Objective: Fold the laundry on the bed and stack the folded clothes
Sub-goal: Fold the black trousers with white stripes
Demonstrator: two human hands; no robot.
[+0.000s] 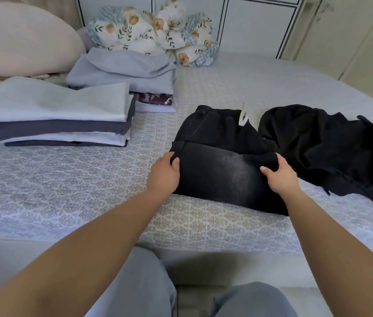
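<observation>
Left hand (165, 172) and right hand (278, 176) each pinch the black garment's (217, 165) folded edge between them.

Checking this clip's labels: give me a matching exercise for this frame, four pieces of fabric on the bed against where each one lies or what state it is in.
Things:
1. black trousers
2. black garment
3. floral bundle
4. folded stack

States:
A. crumpled, far against the white panels
B. neat layers of pale and dark cloth, on the left
C. loose and unfolded, on the right
D. partly folded, gripped at its two sides by the left hand and right hand

Pairs: 1-D, 2-C, 3-A, 4-B
</observation>
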